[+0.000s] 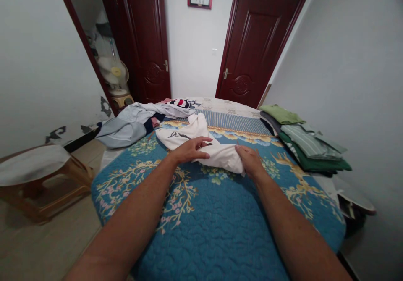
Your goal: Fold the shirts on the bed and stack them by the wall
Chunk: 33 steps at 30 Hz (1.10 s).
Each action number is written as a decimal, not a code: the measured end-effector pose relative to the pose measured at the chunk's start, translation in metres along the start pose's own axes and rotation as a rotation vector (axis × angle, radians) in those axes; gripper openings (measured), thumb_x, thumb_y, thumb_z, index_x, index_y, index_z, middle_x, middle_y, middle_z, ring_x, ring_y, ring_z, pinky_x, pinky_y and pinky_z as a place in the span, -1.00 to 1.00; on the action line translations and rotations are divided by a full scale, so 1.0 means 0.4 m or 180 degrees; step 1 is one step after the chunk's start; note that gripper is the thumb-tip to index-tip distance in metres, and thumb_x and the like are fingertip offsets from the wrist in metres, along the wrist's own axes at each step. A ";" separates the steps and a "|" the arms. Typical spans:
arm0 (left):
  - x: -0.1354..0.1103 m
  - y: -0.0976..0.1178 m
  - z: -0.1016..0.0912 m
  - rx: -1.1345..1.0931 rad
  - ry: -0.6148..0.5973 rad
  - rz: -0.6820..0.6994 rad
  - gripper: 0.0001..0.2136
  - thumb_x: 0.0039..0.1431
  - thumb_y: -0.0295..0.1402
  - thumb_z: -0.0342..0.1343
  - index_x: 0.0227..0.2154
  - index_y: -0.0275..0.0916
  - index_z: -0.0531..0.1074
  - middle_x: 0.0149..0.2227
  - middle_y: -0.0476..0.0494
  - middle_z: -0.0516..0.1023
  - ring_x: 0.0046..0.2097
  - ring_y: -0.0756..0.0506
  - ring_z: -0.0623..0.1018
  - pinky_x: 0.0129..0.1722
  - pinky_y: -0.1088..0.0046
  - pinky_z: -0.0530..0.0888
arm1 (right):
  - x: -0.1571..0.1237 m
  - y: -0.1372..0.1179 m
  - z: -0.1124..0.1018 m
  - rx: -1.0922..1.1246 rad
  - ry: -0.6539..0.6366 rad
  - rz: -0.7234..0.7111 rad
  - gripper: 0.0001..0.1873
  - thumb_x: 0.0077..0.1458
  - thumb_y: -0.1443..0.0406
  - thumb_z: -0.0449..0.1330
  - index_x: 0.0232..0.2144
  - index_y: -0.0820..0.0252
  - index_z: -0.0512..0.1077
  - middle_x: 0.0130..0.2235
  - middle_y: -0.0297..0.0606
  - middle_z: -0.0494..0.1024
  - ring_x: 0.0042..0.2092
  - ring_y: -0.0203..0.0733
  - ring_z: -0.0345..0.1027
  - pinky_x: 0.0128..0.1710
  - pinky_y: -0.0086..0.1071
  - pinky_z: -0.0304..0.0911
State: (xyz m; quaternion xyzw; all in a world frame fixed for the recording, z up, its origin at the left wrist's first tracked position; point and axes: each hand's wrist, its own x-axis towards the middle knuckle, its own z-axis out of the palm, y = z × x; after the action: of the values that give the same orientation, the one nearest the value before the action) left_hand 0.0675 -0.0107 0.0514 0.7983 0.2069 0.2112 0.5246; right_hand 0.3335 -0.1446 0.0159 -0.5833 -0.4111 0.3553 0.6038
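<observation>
A white shirt [217,157] with dark script-like print lies bunched and partly twisted across the middle of the table. My right hand [251,161] pinches its right end between thumb and fingers, lifting that edge slightly. Over the middle of the shirt is my left hand [192,150], its thumb and fingers spread apart, touching or just above the fabric. The shirt's far part reaches back toward the striped band of the cover. Part of the fabric is hidden behind my left hand.
A blue floral quilted cover [220,222] spreads over the round table. Loose clothes [132,123] are heaped at the back left. Folded clothes [311,142] are stacked at the right edge. A stool [40,167] stands left, and a fan [113,71] is near the doorway.
</observation>
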 end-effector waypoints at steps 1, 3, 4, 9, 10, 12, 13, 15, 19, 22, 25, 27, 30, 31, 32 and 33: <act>-0.002 0.000 -0.002 0.0230 -0.0076 0.0013 -0.16 0.01 -0.09 0.47 0.37 -0.18 0.40 -0.04 -0.18 0.61 -0.22 -0.10 0.55 -0.23 0.41 0.42 | 0.002 0.004 -0.001 0.0005 0.0027 0.0014 -0.47 0.08 -0.13 0.36 -0.20 0.19 0.67 -0.28 -0.17 0.71 -0.27 -0.05 0.56 -0.26 -0.29 0.42; -0.004 -0.001 0.002 0.0649 -0.0090 0.0057 -0.13 -0.01 -0.11 0.49 0.39 -0.16 0.39 0.07 -0.25 0.60 -0.16 -0.13 0.58 -0.17 0.38 0.46 | 0.007 0.011 -0.003 -0.0002 0.0049 0.0028 -0.48 0.07 -0.13 0.37 -0.21 0.19 0.66 -0.29 -0.18 0.71 -0.28 -0.06 0.56 -0.26 -0.30 0.42; -0.003 -0.003 0.007 0.0813 -0.0090 0.0092 -0.11 -0.02 -0.10 0.49 0.40 -0.14 0.38 0.12 -0.27 0.59 -0.12 -0.16 0.60 -0.12 0.36 0.48 | 0.008 0.013 -0.003 0.0017 0.0030 0.0034 -0.48 0.06 -0.13 0.37 -0.21 0.19 0.65 -0.29 -0.19 0.71 -0.28 -0.06 0.56 -0.27 -0.30 0.42; 0.011 -0.027 0.047 0.1569 0.0230 0.0359 -0.45 0.17 -0.24 0.35 0.25 -0.14 0.56 0.14 -0.25 0.65 0.05 -0.23 0.64 0.10 0.26 0.50 | 0.004 0.005 0.003 0.0126 -0.0022 0.0078 -0.49 0.06 -0.14 0.35 -0.26 0.18 0.63 -0.32 -0.20 0.69 -0.30 -0.08 0.54 -0.27 -0.29 0.41; 0.015 -0.032 0.049 0.1749 0.0390 0.0364 -0.60 0.24 -0.29 0.26 0.13 -0.15 0.63 0.09 -0.23 0.68 0.05 -0.23 0.64 0.12 0.25 0.49 | 0.001 0.000 0.003 0.0111 -0.0004 0.0073 -0.49 0.05 -0.14 0.36 -0.27 0.18 0.63 -0.33 -0.20 0.68 -0.30 -0.08 0.53 -0.28 -0.29 0.41; 0.020 -0.039 0.046 0.1973 0.0710 0.0333 -0.73 0.32 -0.38 0.11 -0.07 -0.16 0.70 -0.03 -0.20 0.73 0.01 -0.21 0.67 0.11 0.24 0.50 | -0.003 -0.010 -0.001 0.0057 0.0016 0.0047 -0.49 0.03 -0.14 0.37 -0.28 0.17 0.62 -0.35 -0.20 0.67 -0.31 -0.08 0.52 -0.30 -0.30 0.39; 0.021 -0.039 0.042 0.1983 0.0831 0.0329 -0.74 0.34 -0.39 0.08 -0.12 -0.16 0.70 -0.08 -0.19 0.74 -0.03 -0.20 0.67 0.10 0.25 0.52 | -0.004 -0.013 -0.005 0.0006 0.0006 0.0033 -0.49 0.02 -0.14 0.38 -0.28 0.17 0.62 -0.36 -0.20 0.66 -0.32 -0.08 0.50 -0.32 -0.31 0.38; 0.022 -0.034 0.037 0.1861 0.0991 0.0433 -0.77 0.34 -0.34 0.14 -0.08 -0.18 0.68 -0.08 -0.19 0.73 -0.04 -0.20 0.68 0.07 0.26 0.54 | -0.004 -0.016 -0.012 -0.0183 -0.0025 -0.0020 -0.48 0.02 -0.15 0.39 -0.28 0.17 0.62 -0.38 -0.22 0.63 -0.35 -0.12 0.46 -0.37 -0.34 0.34; 0.024 -0.022 0.072 0.1764 0.0933 0.0772 -0.42 0.16 -0.20 0.42 0.23 -0.19 0.53 0.13 -0.27 0.66 0.08 -0.22 0.65 0.13 0.25 0.53 | -0.005 -0.012 -0.012 -0.0616 -0.0176 -0.0211 -0.46 0.11 -0.18 0.32 -0.29 0.18 0.61 -0.38 -0.26 0.60 -0.37 -0.17 0.38 -0.40 -0.37 0.26; 0.033 -0.023 0.114 0.2221 0.0709 0.0664 -0.65 0.29 -0.28 0.28 0.12 -0.15 0.60 0.01 -0.22 0.71 0.02 -0.21 0.67 0.06 0.26 0.54 | -0.013 -0.021 -0.004 -0.0869 -0.0384 -0.0365 -0.48 0.19 -0.17 0.25 -0.30 0.17 0.60 -0.37 -0.27 0.57 -0.36 -0.19 0.35 -0.39 -0.39 0.21; 0.037 -0.025 0.114 0.2619 0.1026 0.0444 -0.75 0.40 -0.36 0.06 -0.06 -0.17 0.65 -0.11 -0.23 0.72 -0.05 -0.21 0.67 0.01 0.26 0.54 | -0.025 -0.039 -0.002 -0.1213 -0.0628 -0.0499 -0.52 0.22 -0.12 0.24 -0.31 0.17 0.59 -0.36 -0.28 0.56 -0.35 -0.20 0.33 -0.37 -0.39 0.18; 0.033 -0.024 0.082 0.2722 0.1550 0.0329 -0.72 0.39 -0.39 0.01 -0.07 -0.21 0.64 -0.09 -0.25 0.71 -0.04 -0.22 0.65 0.04 0.25 0.52 | -0.029 -0.048 -0.005 -0.1435 -0.0934 -0.0544 -0.56 0.21 -0.08 0.26 -0.28 0.18 0.59 -0.34 -0.29 0.56 -0.33 -0.21 0.33 -0.35 -0.39 0.17; 0.018 -0.024 0.014 0.2872 0.2182 0.0184 -0.71 0.38 -0.40 -0.01 -0.08 -0.23 0.63 -0.08 -0.27 0.70 0.00 -0.25 0.62 0.10 0.22 0.48 | -0.032 -0.051 -0.005 -0.1734 -0.1418 -0.0568 -0.61 0.21 -0.02 0.25 -0.30 0.19 0.57 -0.35 -0.33 0.53 -0.32 -0.23 0.31 -0.33 -0.40 0.14; 0.012 -0.026 -0.006 0.2933 0.2326 0.0112 -0.71 0.39 -0.38 -0.01 -0.08 -0.22 0.63 -0.08 -0.27 0.70 0.02 -0.26 0.60 0.11 0.21 0.47 | -0.032 -0.050 -0.003 -0.1821 -0.1549 -0.0579 -0.63 0.22 0.00 0.24 -0.32 0.18 0.56 -0.36 -0.35 0.51 -0.32 -0.23 0.30 -0.33 -0.41 0.12; 0.007 -0.029 -0.024 0.2995 0.2442 0.0021 -0.72 0.39 -0.37 0.00 -0.09 -0.21 0.63 -0.09 -0.27 0.70 0.02 -0.28 0.59 0.11 0.20 0.46 | -0.033 -0.049 0.001 -0.1899 -0.1654 -0.0598 -0.64 0.22 0.02 0.23 -0.34 0.18 0.55 -0.37 -0.36 0.49 -0.33 -0.24 0.29 -0.33 -0.41 0.11; 0.002 -0.032 -0.036 0.3054 0.2531 -0.0080 -0.72 0.39 -0.36 0.00 -0.09 -0.20 0.63 -0.10 -0.26 0.69 0.03 -0.29 0.58 0.11 0.19 0.45 | -0.035 -0.048 0.005 -0.1958 -0.1733 -0.0627 -0.66 0.22 0.03 0.23 -0.37 0.19 0.54 -0.38 -0.37 0.48 -0.34 -0.25 0.28 -0.34 -0.41 0.09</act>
State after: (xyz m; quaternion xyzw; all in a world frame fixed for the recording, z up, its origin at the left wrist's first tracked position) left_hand 0.0586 0.0053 0.0449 0.8029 0.4676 0.3696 -0.0072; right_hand 0.3250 -0.1577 0.0339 -0.5791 -0.6963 0.2977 0.3019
